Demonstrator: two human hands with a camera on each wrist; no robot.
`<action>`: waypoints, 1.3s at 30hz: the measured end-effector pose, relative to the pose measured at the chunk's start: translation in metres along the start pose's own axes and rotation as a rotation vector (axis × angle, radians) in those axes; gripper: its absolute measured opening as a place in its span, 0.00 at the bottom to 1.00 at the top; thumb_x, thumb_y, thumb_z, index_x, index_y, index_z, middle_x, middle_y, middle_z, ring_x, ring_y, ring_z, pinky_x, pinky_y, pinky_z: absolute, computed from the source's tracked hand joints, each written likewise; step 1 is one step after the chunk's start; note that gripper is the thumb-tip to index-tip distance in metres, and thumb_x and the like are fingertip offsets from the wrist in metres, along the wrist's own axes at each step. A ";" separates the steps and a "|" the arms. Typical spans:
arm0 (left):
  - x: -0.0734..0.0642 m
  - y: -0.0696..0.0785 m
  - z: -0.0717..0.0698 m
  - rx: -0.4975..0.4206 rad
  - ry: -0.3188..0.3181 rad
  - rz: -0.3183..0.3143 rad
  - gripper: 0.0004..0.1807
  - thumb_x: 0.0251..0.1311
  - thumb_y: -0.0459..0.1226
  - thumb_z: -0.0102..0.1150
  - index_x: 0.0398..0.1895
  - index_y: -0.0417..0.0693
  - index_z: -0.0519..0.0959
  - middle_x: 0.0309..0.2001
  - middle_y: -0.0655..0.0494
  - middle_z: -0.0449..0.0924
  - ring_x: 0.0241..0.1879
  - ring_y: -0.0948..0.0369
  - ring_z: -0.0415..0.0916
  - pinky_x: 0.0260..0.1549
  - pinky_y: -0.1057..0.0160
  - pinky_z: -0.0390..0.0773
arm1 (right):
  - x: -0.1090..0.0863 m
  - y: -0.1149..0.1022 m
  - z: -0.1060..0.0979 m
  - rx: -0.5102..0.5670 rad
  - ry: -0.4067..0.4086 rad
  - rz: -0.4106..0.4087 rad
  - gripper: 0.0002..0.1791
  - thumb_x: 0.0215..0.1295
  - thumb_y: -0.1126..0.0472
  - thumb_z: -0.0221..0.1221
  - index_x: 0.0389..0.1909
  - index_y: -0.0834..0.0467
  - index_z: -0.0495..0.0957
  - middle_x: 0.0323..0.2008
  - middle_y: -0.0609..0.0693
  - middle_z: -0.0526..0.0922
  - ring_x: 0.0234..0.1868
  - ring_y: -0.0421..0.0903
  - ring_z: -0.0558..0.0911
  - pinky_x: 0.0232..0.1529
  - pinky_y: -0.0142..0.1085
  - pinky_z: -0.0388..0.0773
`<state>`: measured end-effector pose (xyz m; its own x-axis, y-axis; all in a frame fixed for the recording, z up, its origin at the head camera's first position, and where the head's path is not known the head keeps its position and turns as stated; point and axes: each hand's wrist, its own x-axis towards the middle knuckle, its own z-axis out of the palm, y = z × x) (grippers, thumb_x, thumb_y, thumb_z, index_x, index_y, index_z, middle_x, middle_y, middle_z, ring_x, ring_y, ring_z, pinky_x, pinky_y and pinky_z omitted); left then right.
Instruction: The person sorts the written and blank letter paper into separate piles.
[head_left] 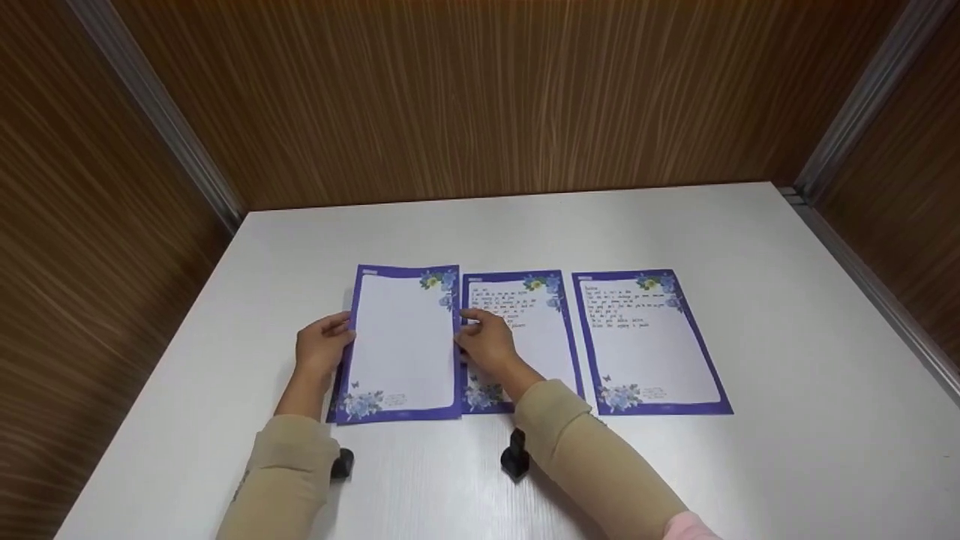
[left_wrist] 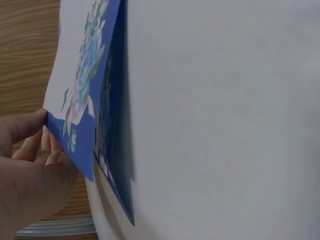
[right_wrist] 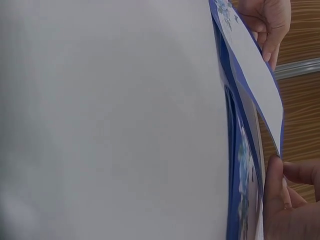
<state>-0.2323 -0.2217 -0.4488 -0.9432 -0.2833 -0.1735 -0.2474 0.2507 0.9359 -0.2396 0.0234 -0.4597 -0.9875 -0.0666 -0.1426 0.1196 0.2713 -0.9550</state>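
A sheet of stationery paper (head_left: 405, 341) with a purple border, blue flowers and a blank white middle is held up by both hands. My left hand (head_left: 319, 351) pinches its left edge between thumb and fingers. At the opposite edge, my right hand (head_left: 489, 346) pinches the paper, its forearm crossing over the middle sheet. In the left wrist view, the lifted sheet's corner (left_wrist: 82, 155) stands above another bordered sheet (left_wrist: 124, 200) lying on the table. Most of that lower sheet is covered in the head view.
Two similar sheets with handwriting, a middle one (head_left: 540, 367) and a right one (head_left: 652, 360), lie on the white table (head_left: 787, 337). Small black objects lie near the sleeves, one at the left (head_left: 343, 463) and one at centre (head_left: 515, 459). Wood-grain panels (head_left: 487, 97) enclose the table.
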 end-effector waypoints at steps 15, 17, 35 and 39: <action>0.001 -0.006 -0.007 0.022 0.066 0.021 0.22 0.62 0.26 0.54 0.60 0.32 0.71 0.56 0.36 0.73 0.57 0.47 0.70 0.55 0.59 0.72 | 0.000 -0.004 0.007 0.008 -0.022 0.011 0.27 0.60 0.72 0.60 0.62 0.66 0.70 0.43 0.56 0.82 0.35 0.47 0.84 0.36 0.35 0.82; 0.001 -0.006 -0.007 0.022 0.077 0.017 0.22 0.62 0.25 0.54 0.60 0.32 0.70 0.56 0.36 0.73 0.56 0.47 0.70 0.55 0.59 0.72 | -0.001 -0.005 0.008 -0.001 -0.025 0.011 0.27 0.61 0.70 0.60 0.62 0.66 0.70 0.43 0.56 0.82 0.35 0.47 0.84 0.36 0.35 0.82; -0.003 -0.007 -0.007 0.035 0.074 -0.036 0.22 0.65 0.31 0.51 0.62 0.33 0.69 0.56 0.36 0.72 0.56 0.46 0.70 0.56 0.55 0.70 | -0.006 -0.006 0.007 -0.188 0.024 -0.107 0.26 0.60 0.65 0.60 0.60 0.67 0.71 0.42 0.57 0.83 0.40 0.48 0.83 0.40 0.35 0.80; -0.005 -0.006 -0.007 0.036 0.076 -0.035 0.22 0.66 0.32 0.51 0.61 0.33 0.69 0.56 0.36 0.72 0.56 0.46 0.69 0.56 0.54 0.70 | -0.006 -0.005 0.003 -0.138 0.009 -0.094 0.26 0.61 0.65 0.60 0.61 0.65 0.70 0.44 0.57 0.82 0.41 0.48 0.83 0.40 0.36 0.81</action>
<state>-0.2248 -0.2279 -0.4514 -0.9147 -0.3615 -0.1805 -0.2887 0.2721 0.9180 -0.2341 0.0191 -0.4546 -0.9947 -0.0891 -0.0514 0.0123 0.3936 -0.9192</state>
